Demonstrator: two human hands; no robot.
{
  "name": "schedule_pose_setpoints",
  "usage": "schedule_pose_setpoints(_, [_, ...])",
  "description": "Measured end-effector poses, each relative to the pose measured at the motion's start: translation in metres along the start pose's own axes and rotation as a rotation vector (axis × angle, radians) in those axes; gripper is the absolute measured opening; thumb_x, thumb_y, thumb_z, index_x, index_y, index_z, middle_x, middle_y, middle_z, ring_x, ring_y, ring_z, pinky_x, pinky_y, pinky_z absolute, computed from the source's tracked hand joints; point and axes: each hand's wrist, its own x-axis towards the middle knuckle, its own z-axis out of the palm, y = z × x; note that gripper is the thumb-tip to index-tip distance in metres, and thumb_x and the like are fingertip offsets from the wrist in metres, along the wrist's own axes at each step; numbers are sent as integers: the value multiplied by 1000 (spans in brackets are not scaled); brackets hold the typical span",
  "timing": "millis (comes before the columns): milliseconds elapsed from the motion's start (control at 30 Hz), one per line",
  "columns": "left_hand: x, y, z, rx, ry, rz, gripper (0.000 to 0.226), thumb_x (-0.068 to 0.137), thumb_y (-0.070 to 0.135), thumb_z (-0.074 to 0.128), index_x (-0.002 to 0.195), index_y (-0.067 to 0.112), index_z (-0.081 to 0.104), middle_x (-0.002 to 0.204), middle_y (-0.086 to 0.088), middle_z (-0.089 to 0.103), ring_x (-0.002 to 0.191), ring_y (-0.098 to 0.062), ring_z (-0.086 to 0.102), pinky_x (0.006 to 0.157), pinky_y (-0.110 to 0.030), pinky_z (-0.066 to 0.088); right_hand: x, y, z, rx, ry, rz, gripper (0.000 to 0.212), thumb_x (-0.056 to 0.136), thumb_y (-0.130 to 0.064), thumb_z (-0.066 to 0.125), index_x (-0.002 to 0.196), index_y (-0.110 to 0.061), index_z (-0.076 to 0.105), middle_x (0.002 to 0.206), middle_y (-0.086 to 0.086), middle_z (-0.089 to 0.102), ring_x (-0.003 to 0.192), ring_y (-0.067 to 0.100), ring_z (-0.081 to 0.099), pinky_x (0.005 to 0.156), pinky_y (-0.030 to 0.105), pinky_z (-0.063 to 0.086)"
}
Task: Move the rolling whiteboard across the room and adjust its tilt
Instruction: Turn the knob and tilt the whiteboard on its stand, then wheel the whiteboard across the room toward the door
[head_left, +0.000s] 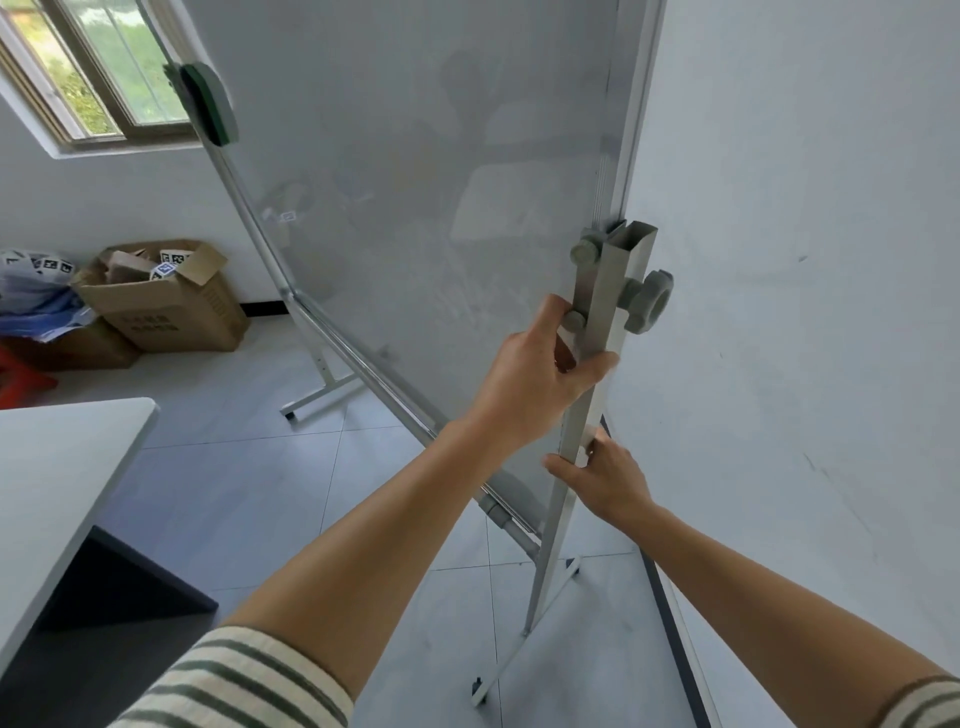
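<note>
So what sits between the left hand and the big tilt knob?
Head view: only the stand's upright post; left hand grips it just below the knob.

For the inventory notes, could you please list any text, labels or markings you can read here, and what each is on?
No text can be read.
Cardboard box: dark print on its front side, too blurred to read.
Black-and-white square marker tags on items in the box: patterns, not words.
Small sticker on the whiteboard: too small to read.
</note>
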Motion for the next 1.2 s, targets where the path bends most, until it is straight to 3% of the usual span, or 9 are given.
schedule_pose_setpoints(67, [-12,-7,-8,50,-44,-21,42,87,38,65,120,20,46,91,-6,67,79,-22,67,71,-35,59,-14,0,1,-40,-18,17,39,82,-51,64,102,-23,47,85,-7,59,82,21,58,64,32,44])
schedule_pose_setpoints(133, [-32,-22,-24,63,-70,-55,34,88,37,64,115,19,52,91,-5,68,80,-22,67,76,-40,58,-29,8,8,-54,-10,44,39,84,-49,64,110,-23,50,101,-2,66,89,22,63,72,34,47])
schedule_pose_setpoints(200, [-63,-47,-50,47,-65,-98,26,89,34,64,107,18,57,86,0,68,78,-20,66,73,-34,56,-49,21,23,-34,-1,121,53,85,-48,63,127,-17,53,113,2,68,96,22,64,83,36,48])
schedule_pose_setpoints(300, [-125,-101,-94,65,-55,-208,16,88,32,65,98,20,59,82,6,65,75,-14,63,68,-23,51,-88,36,62,-26,-77,223,47,87,-38,65,125,-11,61,109,3,71,90,17,62,88,35,50])
schedule_pose_setpoints(467, [-237,-199,-163,77,-44,-512,17,86,32,68,95,19,62,85,0,68,75,-20,66,62,-24,48,-144,7,147,126,-230,220,22,87,-23,69,105,-10,71,87,-1,75,77,14,72,75,37,60])
schedule_pose_setpoints(667, [-330,-279,-220,54,11,-729,16,87,34,66,97,21,64,86,-1,69,76,-13,67,69,-30,55,-155,-78,209,272,-302,155,9,90,-20,67,99,-19,69,88,-3,76,74,8,74,66,32,60])
schedule_pose_setpoints(800, [-348,-317,-239,-35,107,-824,9,85,31,69,89,25,64,81,-5,71,76,-18,69,73,-40,58,-129,-120,229,285,-354,114,7,89,-20,68,96,-22,69,88,-2,76,75,8,74,66,33,59])
schedule_pose_setpoints(1033, [-314,-387,-272,-103,220,-932,10,84,32,70,88,24,65,80,-7,72,75,-19,71,66,-29,57,-19,-174,274,298,-424,74,12,91,-21,66,102,-21,69,94,-2,75,82,10,73,65,26,54])
schedule_pose_setpoints(1200, [-250,-444,-308,-134,317,-1046,7,83,23,73,83,17,68,72,-10,73,71,-23,72,68,-44,57,88,-217,307,295,-469,72,14,91,-21,66,105,-18,68,94,0,75,83,13,73,64,26,53])
